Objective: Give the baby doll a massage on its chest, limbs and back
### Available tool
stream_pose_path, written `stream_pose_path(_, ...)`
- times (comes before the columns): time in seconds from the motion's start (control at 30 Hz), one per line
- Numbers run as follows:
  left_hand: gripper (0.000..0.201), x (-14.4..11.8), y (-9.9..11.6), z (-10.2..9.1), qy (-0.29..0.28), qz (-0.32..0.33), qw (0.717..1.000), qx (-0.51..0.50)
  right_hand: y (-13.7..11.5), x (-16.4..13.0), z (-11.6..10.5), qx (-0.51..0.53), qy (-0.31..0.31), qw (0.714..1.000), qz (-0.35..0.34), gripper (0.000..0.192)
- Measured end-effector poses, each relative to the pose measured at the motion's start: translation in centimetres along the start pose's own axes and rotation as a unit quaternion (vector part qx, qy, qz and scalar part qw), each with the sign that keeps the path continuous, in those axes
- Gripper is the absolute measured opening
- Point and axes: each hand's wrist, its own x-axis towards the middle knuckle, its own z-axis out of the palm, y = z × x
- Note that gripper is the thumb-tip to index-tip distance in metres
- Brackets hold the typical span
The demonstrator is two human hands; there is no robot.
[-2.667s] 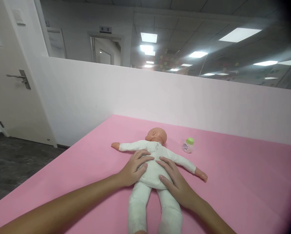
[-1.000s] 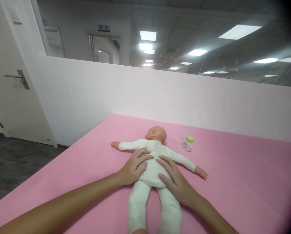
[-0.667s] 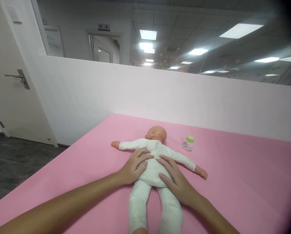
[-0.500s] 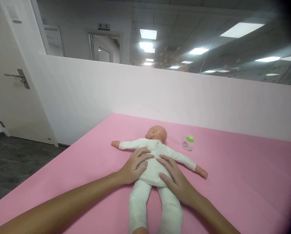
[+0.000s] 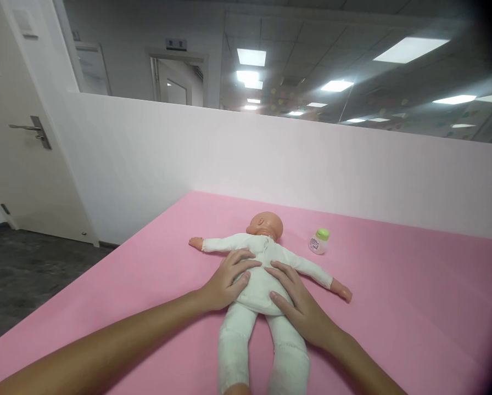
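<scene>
A baby doll [image 5: 257, 288] with a white cloth body lies on the pink table top, its arms spread to both sides. Its bare plastic head is turned to the left at the far end, and its legs point toward me. My left hand [image 5: 229, 280] rests on the left side of the doll's torso, fingers extended. On the right side of the torso lies my right hand [image 5: 297, 302], fingers also stretched out. Neither hand grips anything. Beyond the doll's right-hand arm stands a small clear bottle [image 5: 318, 246] with a green cap and a printed label.
The pink table top [image 5: 147, 263] meets a low white wall [image 5: 270, 148] at the back, with glass above it. A closed door [image 5: 44, 181] with a metal handle is at the far left, over a dark floor [image 5: 35, 280].
</scene>
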Motion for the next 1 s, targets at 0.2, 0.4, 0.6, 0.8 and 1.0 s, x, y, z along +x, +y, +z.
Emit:
stream_pose_path(0.2,0.04,-0.01,-0.02,0.0,-0.001,0.002,1.0,0.01,0.05,0.03,-0.01,0.001,0.001,1.0,0.0,0.054)
stream_pose_path(0.4,0.039,-0.01,0.14,-0.07,-0.002,0.0,1.0,-0.001,-0.04,0.01,-0.03,-0.004,-0.001,1.0,0.002,0.053)
stream_pose_path(0.6,0.04,0.06,0.23,-0.1,-0.001,-0.002,1.0,0.006,-0.08,0.02,-0.04,0.0,0.003,1.0,-0.001,0.053)
stream_pose_path(0.8,0.04,0.04,0.12,-0.04,-0.002,-0.002,1.0,0.001,0.06,0.03,-0.02,-0.003,0.003,1.0,-0.003,0.053)
stream_pose_path(1.0,0.039,0.06,0.17,-0.06,-0.003,-0.002,1.0,-0.007,0.12,-0.03,-0.01,-0.003,-0.001,1.0,-0.001,0.053)
